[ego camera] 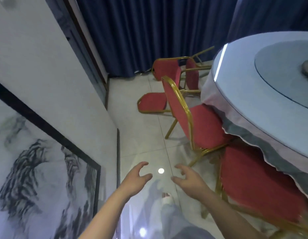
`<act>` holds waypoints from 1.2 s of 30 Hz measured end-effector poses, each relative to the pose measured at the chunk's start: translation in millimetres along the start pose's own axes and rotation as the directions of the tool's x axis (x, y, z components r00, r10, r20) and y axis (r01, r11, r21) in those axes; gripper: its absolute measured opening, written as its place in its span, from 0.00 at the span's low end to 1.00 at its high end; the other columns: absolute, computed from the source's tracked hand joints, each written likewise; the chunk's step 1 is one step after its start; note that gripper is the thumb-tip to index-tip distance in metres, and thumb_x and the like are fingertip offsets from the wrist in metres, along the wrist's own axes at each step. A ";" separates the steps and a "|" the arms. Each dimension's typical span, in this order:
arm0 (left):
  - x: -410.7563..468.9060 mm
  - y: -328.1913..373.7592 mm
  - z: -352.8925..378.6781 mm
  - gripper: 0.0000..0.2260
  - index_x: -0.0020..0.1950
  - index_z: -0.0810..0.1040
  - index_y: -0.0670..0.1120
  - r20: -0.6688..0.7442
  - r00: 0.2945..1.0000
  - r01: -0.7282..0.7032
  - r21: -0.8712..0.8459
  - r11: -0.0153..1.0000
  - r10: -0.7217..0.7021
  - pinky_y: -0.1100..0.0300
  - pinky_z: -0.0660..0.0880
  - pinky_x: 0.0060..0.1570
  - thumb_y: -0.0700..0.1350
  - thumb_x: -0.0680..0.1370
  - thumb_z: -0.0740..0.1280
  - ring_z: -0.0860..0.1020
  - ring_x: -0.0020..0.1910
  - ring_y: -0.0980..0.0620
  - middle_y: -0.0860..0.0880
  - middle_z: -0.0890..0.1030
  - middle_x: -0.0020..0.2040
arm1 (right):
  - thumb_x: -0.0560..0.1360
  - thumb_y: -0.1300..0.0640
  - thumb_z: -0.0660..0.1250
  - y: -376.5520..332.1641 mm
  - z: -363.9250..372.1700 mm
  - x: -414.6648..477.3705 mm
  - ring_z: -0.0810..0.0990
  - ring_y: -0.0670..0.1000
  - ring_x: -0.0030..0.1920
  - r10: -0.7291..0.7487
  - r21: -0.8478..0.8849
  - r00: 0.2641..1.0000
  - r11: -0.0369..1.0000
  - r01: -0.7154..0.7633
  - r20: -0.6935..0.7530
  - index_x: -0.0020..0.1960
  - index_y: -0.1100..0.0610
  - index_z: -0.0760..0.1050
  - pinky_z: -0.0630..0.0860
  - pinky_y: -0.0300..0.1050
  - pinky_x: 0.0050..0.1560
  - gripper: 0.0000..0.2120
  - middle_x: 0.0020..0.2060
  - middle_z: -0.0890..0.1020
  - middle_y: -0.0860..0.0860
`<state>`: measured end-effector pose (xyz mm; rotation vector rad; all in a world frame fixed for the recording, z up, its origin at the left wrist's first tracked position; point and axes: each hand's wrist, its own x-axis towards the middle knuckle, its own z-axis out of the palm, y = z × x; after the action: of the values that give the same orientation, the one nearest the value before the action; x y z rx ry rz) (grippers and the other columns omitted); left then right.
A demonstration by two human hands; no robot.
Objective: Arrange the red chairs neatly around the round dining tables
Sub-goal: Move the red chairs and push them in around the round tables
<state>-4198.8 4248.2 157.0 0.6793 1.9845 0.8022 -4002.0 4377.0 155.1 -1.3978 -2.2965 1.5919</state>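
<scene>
One round table [236, 94], draped in a pale cloth, is seen from 1 to 4 o'clock. Four red chairs are counted. The near chair [253, 187] is tucked under the cloth at 4 o'clock. The upright chair [177, 107] is angled to the table at 1 o'clock. Beyond it a tipped chair [166, 69] is lying by the curtain, and what is taken for the back of a fourth [153, 102] is on the floor at 12 o'clock.

The gilt tube frames are judged stiff and fairly light, the pads soft. The top rail of a back is best gripped, and the legs should slide on the glossy tiles.

Two hands are seen. The left hand [136, 180] and right hand [189, 180] are held over the floor at 6 o'clock, fingers spread wide and curved, with nothing held.
</scene>
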 end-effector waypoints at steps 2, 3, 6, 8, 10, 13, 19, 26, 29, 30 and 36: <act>33.0 11.4 -28.7 0.22 0.68 0.70 0.62 -0.037 0.998 0.047 -0.009 0.999 -0.047 0.66 0.68 0.51 0.51 0.75 0.69 0.71 0.52 0.67 0.60 0.71 0.65 | 0.75 0.46 0.70 -27.1 -6.8 52.1 0.73 0.47 0.61 -0.003 0.031 1.000 1.000 0.002 0.023 0.68 0.46 0.71 0.70 0.41 0.60 0.23 0.66 0.73 0.47; 47.6 16.5 -43.0 0.22 0.69 0.70 0.62 -0.044 0.997 0.062 -0.007 0.998 -0.063 0.65 0.68 0.53 0.51 0.76 0.69 0.71 0.54 0.65 0.59 0.71 0.67 | 0.75 0.46 0.70 -40.6 -10.8 75.4 0.73 0.46 0.61 -0.011 0.029 0.999 1.000 0.010 0.036 0.68 0.46 0.71 0.70 0.41 0.59 0.23 0.66 0.73 0.47; 92.6 28.5 -83.8 0.21 0.69 0.70 0.60 -0.116 0.989 0.092 -0.028 0.995 -0.094 0.60 0.67 0.59 0.51 0.76 0.69 0.69 0.62 0.57 0.56 0.70 0.70 | 0.75 0.42 0.69 -78.1 -21.4 143.7 0.72 0.45 0.61 -0.047 -0.019 0.997 0.999 0.048 0.067 0.69 0.44 0.70 0.68 0.42 0.61 0.23 0.68 0.72 0.45; 123.3 34.3 -108.2 0.20 0.68 0.71 0.59 -0.171 0.978 0.111 -0.078 0.991 -0.123 0.58 0.68 0.59 0.50 0.77 0.69 0.69 0.62 0.56 0.54 0.71 0.71 | 0.75 0.42 0.68 -101.0 -25.6 187.5 0.72 0.47 0.65 -0.049 -0.066 0.995 0.996 0.055 0.090 0.70 0.44 0.69 0.68 0.45 0.65 0.24 0.69 0.71 0.45; 152.5 38.3 -129.4 0.20 0.68 0.72 0.58 -0.188 0.971 0.128 -0.120 0.984 -0.149 0.58 0.68 0.60 0.49 0.77 0.70 0.69 0.63 0.56 0.52 0.71 0.71 | 0.75 0.42 0.67 -122.5 -25.6 226.3 0.72 0.47 0.64 -0.037 -0.089 0.992 0.995 0.048 0.119 0.70 0.44 0.68 0.68 0.45 0.65 0.25 0.70 0.70 0.44; 208.0 46.9 -160.2 0.20 0.68 0.72 0.59 -0.175 0.968 0.151 -0.166 0.974 -0.180 0.59 0.68 0.59 0.50 0.76 0.70 0.70 0.64 0.55 0.52 0.71 0.71 | 0.75 0.42 0.67 -149.3 -22.8 287.3 0.71 0.48 0.68 -0.037 -0.124 0.989 0.991 0.054 0.140 0.71 0.44 0.68 0.67 0.44 0.67 0.26 0.71 0.70 0.45; 368.5 90.0 -230.1 0.23 0.69 0.71 0.57 -0.107 0.983 0.125 -0.183 0.975 -0.146 0.59 0.68 0.58 0.51 0.75 0.71 0.70 0.61 0.55 0.50 0.69 0.73 | 0.75 0.44 0.69 -206.3 -37.1 416.6 0.74 0.49 0.62 0.039 -0.164 0.995 0.986 -0.024 0.093 0.70 0.46 0.69 0.71 0.44 0.63 0.25 0.67 0.74 0.50; 544.1 196.0 -332.0 0.22 0.69 0.72 0.56 -0.004 1.000 0.008 -0.091 0.996 -0.009 0.55 0.70 0.62 0.51 0.76 0.70 0.71 0.65 0.52 0.50 0.70 0.72 | 0.76 0.44 0.67 -295.8 -76.1 530.5 0.73 0.50 0.66 0.088 -0.106 0.994 0.990 -0.094 -0.062 0.72 0.47 0.68 0.69 0.47 0.68 0.26 0.71 0.69 0.47; 601.4 240.2 -356.2 0.22 0.70 0.72 0.54 0.047 0.999 -0.012 -0.036 0.999 0.014 0.58 0.68 0.60 0.48 0.76 0.70 0.71 0.63 0.54 0.51 0.71 0.70 | 0.77 0.46 0.67 -310.7 -92.8 573.6 0.70 0.50 0.69 0.140 -0.046 0.977 0.988 -0.149 -0.158 0.72 0.49 0.68 0.66 0.42 0.65 0.25 0.71 0.70 0.49; 617.6 252.3 -360.9 0.23 0.70 0.72 0.54 0.078 0.997 -0.028 -0.013 1.000 0.029 0.59 0.68 0.58 0.49 0.76 0.70 0.71 0.61 0.55 0.52 0.72 0.68 | 0.77 0.47 0.68 -311.9 -97.3 586.8 0.70 0.50 0.68 0.162 -0.020 0.971 0.986 -0.168 -0.178 0.72 0.50 0.69 0.66 0.41 0.63 0.25 0.71 0.70 0.49; 745.3 315.4 -387.3 0.24 0.73 0.70 0.52 0.191 0.979 -0.095 0.103 0.990 0.074 0.61 0.66 0.55 0.48 0.77 0.70 0.70 0.62 0.55 0.50 0.71 0.71 | 0.76 0.47 0.68 -307.1 -124.5 688.7 0.72 0.49 0.65 0.312 0.127 0.921 0.949 -0.289 -0.232 0.71 0.50 0.70 0.65 0.40 0.57 0.24 0.70 0.72 0.50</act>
<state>-4839.8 4875.7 171.6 0.8779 1.8495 0.6548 -4555.8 4903.4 142.1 -1.8799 -1.9172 1.4595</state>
